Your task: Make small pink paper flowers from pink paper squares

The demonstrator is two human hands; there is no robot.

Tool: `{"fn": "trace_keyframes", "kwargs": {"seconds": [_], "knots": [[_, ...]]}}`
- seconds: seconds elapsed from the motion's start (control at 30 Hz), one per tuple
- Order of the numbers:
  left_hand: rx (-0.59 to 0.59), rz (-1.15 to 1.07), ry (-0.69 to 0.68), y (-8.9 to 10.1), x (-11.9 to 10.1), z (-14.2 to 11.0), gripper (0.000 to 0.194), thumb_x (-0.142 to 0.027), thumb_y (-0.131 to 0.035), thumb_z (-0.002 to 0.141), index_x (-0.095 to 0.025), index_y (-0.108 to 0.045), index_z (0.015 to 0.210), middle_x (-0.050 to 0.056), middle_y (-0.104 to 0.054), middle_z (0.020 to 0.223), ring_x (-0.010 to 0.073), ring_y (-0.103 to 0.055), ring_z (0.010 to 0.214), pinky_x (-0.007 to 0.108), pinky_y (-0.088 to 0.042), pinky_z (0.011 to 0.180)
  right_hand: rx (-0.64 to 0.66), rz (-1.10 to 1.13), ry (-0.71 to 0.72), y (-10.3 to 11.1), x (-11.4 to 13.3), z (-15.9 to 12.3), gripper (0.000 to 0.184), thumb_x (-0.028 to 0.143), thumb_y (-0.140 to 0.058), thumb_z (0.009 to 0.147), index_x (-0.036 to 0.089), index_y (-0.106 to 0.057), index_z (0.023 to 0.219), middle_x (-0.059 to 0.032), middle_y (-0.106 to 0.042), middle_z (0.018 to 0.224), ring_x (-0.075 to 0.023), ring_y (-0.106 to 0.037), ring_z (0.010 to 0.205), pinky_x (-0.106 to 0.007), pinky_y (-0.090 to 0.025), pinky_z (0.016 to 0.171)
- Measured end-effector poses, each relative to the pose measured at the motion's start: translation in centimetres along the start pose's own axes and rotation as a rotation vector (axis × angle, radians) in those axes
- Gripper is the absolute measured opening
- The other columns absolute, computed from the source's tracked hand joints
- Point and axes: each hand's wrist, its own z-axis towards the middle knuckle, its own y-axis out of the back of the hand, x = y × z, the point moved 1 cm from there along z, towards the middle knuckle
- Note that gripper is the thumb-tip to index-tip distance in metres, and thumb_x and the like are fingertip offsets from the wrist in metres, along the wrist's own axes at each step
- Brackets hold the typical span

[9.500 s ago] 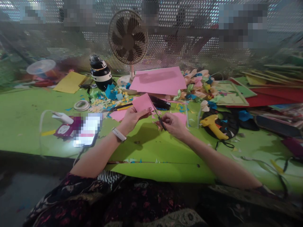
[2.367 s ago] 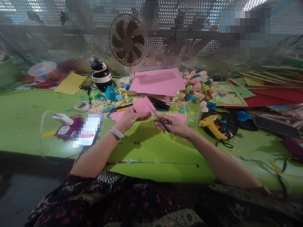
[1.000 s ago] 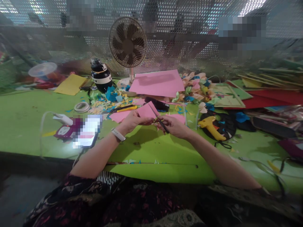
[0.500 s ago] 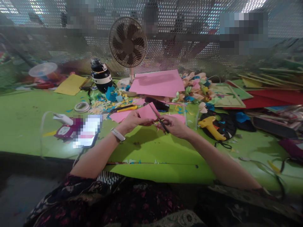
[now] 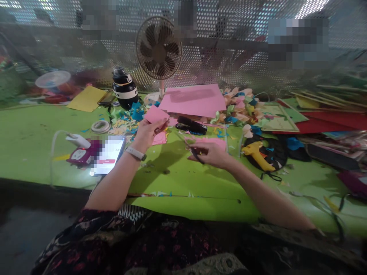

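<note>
My left hand (image 5: 150,131) grips a pink paper piece (image 5: 156,114) by its lower edge, raised over the table. Under that hand lie more pink pieces (image 5: 159,138). To the right, my right hand (image 5: 210,153) is closed around the handles of dark scissors (image 5: 197,156), whose blades point up and left, apart from the paper. Beyond it a black stapler (image 5: 191,125) rests on the green table. Another pink piece (image 5: 216,142) lies just behind the right hand.
Coloured scraps (image 5: 126,124) and a tape roll (image 5: 100,126) lie left of centre. A lit phone (image 5: 110,154) is beside my left forearm. At the back stand a black bottle (image 5: 125,89) and a fan (image 5: 159,51). A yellow glue gun (image 5: 259,154) lies right.
My left hand has moved left and away from the scissors with the pink paper. The blades no longer touch the paper. My right hand has stayed nearly in place.
</note>
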Motion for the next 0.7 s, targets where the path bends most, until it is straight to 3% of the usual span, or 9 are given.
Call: {"fn": "trace_keyframes", "kwargs": {"seconds": [0.13, 0.27, 0.4, 0.5, 0.57, 0.7], "knots": [[-0.025, -0.027, 0.015, 0.2, 0.5, 0.3, 0.032, -0.015, -0.088, 0.057, -0.013, -0.072, 0.084, 0.007, -0.076, 0.083, 0.0162, -0.072, 0.079, 0.030, -0.059, 0.081, 0.081, -0.263, 0.058, -2.5, 0.6, -0.3, 0.041, 0.044, -0.077, 0.078, 0.022, -0.076, 0.113, -0.0096, -0.074, 0.110, -0.0248, -0.067, 0.096, -0.039, -0.052, 0.084], [-0.004, -0.005, 0.045, 0.1, 0.8, 0.1, 0.029, -0.017, -0.088, 0.058, -0.012, -0.073, 0.082, 0.007, -0.076, 0.082, 0.0155, -0.072, 0.076, 0.030, -0.059, 0.080, 0.042, -0.391, -0.016, -3.9, 1.4, -0.4, 0.038, 0.044, -0.079, 0.076, 0.021, -0.075, 0.106, -0.0111, -0.073, 0.109, -0.0253, -0.066, 0.092, -0.035, -0.050, 0.073], [0.021, -0.002, 0.045, 0.0, 0.8, 0.0, 0.027, -0.017, -0.088, 0.058, -0.012, -0.073, 0.080, 0.007, -0.076, 0.081, 0.0139, -0.070, 0.073, 0.028, -0.059, 0.078, 0.130, -0.272, -0.115, -3.6, 1.5, -0.2, 0.030, 0.032, -0.076, 0.080, 0.018, -0.075, 0.106, -0.0044, -0.071, 0.079, -0.0171, -0.062, 0.069, -0.028, -0.043, 0.061], [0.023, 0.007, 0.049, 0.0, 1.0, 0.1, 0.026, -0.018, -0.088, 0.059, -0.012, -0.074, 0.080, 0.007, -0.076, 0.081, 0.0135, -0.069, 0.072, 0.029, -0.059, 0.078, 0.203, -0.113, -0.043, -2.6, 1.0, -0.1, 0.036, 0.033, -0.075, 0.080, 0.018, -0.073, 0.113, -0.0015, -0.069, 0.075, -0.0140, -0.059, 0.064, -0.027, -0.042, 0.060], [0.021, -0.002, 0.051, 0.0, 1.3, 0.2, 0.026, -0.018, -0.087, 0.060, -0.011, -0.073, 0.081, 0.007, -0.076, 0.081, 0.0134, -0.069, 0.072, 0.029, -0.058, 0.079, 0.116, -0.067, 0.026, -1.6, 0.5, 0.1, 0.031, 0.040, -0.069, 0.084, 0.018, -0.075, 0.106, -0.0030, -0.070, 0.079, -0.0138, -0.057, 0.065, -0.028, -0.042, 0.060], [0.055, -0.016, 0.093, -0.4, 1.8, -0.2, 0.029, -0.016, -0.088, 0.058, -0.011, -0.073, 0.082, 0.008, -0.076, 0.083, 0.0140, -0.070, 0.075, 0.030, -0.058, 0.080, -0.226, -0.057, 0.031, 0.4, -0.8, 0.6, 0.030, 0.041, -0.061, 0.088, 0.016, -0.075, 0.096, -0.0062, -0.070, 0.083, -0.0147, -0.055, 0.066, -0.030, -0.041, 0.062]]}}
